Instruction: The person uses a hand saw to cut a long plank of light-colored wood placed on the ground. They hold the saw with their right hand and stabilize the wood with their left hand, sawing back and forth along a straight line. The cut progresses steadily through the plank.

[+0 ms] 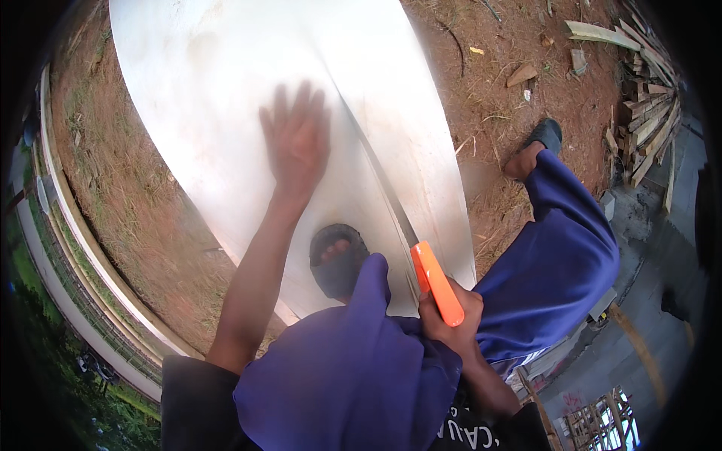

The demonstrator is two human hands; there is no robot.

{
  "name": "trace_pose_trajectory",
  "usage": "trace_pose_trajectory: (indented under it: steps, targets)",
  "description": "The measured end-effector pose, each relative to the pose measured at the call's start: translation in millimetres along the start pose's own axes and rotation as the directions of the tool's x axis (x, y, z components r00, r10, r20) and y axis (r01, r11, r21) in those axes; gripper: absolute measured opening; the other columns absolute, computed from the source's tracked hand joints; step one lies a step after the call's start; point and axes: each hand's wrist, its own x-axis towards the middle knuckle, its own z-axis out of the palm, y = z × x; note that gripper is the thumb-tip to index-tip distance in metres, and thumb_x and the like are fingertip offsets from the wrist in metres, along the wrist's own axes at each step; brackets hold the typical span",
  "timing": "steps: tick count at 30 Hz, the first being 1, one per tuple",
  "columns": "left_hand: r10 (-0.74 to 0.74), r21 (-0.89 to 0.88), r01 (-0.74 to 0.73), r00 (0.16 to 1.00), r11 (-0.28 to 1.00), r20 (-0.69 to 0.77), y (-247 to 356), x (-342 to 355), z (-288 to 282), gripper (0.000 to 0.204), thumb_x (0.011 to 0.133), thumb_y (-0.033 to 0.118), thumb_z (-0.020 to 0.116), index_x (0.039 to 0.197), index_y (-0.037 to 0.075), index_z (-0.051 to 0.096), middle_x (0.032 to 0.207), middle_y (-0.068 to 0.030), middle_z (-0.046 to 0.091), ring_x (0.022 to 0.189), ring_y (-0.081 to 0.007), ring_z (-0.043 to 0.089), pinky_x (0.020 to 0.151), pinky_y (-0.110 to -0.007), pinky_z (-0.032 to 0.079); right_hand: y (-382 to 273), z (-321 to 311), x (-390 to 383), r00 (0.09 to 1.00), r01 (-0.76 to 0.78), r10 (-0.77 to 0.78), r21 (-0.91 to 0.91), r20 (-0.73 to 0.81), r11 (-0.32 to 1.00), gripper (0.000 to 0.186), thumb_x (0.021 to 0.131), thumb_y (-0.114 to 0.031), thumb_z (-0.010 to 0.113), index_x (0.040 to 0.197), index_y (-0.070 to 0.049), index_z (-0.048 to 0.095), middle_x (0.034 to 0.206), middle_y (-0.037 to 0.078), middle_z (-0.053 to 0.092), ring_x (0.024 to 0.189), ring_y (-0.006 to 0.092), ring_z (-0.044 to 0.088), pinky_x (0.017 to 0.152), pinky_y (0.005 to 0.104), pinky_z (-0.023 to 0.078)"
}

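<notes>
Spreading the bare left hand [299, 143] wide, palm down, over the big, flat, white board [210, 83] at 11 o'clock. Resting one foot on that board at 7 o'clock, just off the middle, in a dark, open-toed slipper [337, 275]. Holding the long, grey, metal saw with an orange handle [436, 282] in the right hand [456, 310] at 4 o'clock, pointing its blade [395, 203] to 11.

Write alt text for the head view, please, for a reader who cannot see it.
A person's right hand grips the orange handle of a long saw angled across a large pale sheet. The left hand is spread over the sheet, near a sandaled foot standing on it; wood pieces lie piled at far right.
</notes>
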Motion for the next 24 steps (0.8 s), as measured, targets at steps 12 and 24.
trace_pose_trajectory:
  steps: [12,24]
  targets:
    - [0.029,-0.011,-0.029,1.0,1.0,0.013,9,1,1,0.034,0.103,0.026,0.061,0.132,0.01,0.07,0.148,-0.0095,0.059,0.147,-0.0409,0.039,0.119,-0.066,0.022,-27,55,132,0.987,-0.151,0.149,0.027,0.054,0.988,0.01,0.086,-0.005,0.061,0.085,0.006,0.061,0.06,0.008,0.049,0.057,0.0107,0.041,0.055,0.0341,0.041]
    - [0.007,-0.006,-0.007,1.0,1.0,-0.002,7,4,3,0.034,0.103,0.028,0.061,0.13,0.011,0.071,0.147,-0.0094,0.06,0.147,-0.0403,0.039,0.12,-0.065,0.022,3,45,81,0.995,-0.067,0.06,0.097,0.079,0.993,0.012,0.085,0.0,0.063,0.093,0.009,0.066,0.06,0.005,0.051,0.059,0.0056,0.047,0.054,0.0301,0.043]
